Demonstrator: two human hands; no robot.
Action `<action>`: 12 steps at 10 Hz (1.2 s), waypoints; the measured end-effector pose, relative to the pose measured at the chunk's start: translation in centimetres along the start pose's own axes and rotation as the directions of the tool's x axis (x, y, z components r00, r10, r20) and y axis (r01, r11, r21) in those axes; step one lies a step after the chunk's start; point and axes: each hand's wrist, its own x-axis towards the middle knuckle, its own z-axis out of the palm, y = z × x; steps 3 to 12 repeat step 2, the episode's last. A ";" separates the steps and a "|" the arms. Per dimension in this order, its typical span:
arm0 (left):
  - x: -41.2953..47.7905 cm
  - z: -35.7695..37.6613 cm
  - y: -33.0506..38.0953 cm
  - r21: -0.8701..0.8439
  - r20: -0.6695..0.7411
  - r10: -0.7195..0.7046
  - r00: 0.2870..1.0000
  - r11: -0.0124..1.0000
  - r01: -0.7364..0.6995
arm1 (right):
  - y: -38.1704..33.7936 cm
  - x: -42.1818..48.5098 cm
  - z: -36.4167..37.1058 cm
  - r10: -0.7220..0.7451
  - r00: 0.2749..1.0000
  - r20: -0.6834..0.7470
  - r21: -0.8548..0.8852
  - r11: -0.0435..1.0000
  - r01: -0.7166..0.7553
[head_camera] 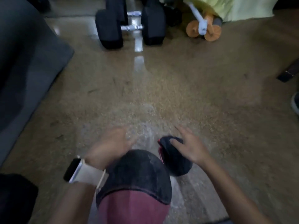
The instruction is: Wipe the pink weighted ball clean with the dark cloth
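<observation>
The dark cloth [176, 162] lies bunched over a round shape on the speckled floor at the lower right of centre. Only a thin pink-red sliver of the pink weighted ball [160, 151] shows at the cloth's left edge; the remainder is hidden. My right hand [191, 147] lies on top of the cloth, thumb pressed into it and fingers splayed past its far side. My left hand [110, 146], blurred and holding nothing, hovers just left of my bent knee [137, 172], apart from the cloth. A white-strapped watch [76, 170] sits on the left wrist.
Black dumbbells with chrome handles [129, 28] stand on the floor at the top centre. Orange rollers [194, 29] and a yellow-green fabric [234, 7] lie at the top right. A grey cushioned edge [24, 70] fills the left side. A dark block [288, 73] sits at the right edge.
</observation>
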 end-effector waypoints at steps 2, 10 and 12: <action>-10.2 -8.0 1.8 -0.106 -0.244 0.059 0.968 0.991 -0.087 | -12.5 -11.2 -21.9 -0.181 0.963 -0.198 0.551 0.792 0.262; -10.2 -8.0 1.8 -0.106 -0.244 0.059 0.968 0.991 -0.087 | -12.5 -11.2 -21.9 -0.181 0.963 -0.198 0.551 0.792 0.262; -10.2 -8.0 1.8 -0.106 -0.244 0.059 0.968 0.991 -0.087 | -12.5 -11.2 -21.9 -0.181 0.963 -0.198 0.551 0.792 0.262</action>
